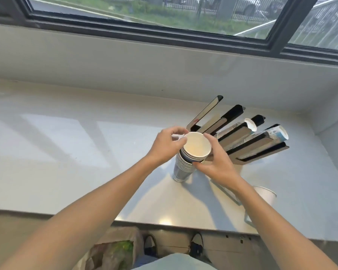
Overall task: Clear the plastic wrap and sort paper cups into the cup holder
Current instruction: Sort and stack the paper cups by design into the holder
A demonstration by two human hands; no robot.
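On the windowside counter (66, 152), you're gripping the cup stack (185, 162) with left hand (165, 147) and right hand (216, 164), fingers curled round it; keep squeezing lightly.

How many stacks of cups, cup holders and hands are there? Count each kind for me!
Cup stacks on the counter: 1
Cup stacks in the holder: 2
Cup holders: 1
Hands: 2, left hand, right hand
Total: 6

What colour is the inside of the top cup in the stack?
Cream-white, in the head view: top cup.
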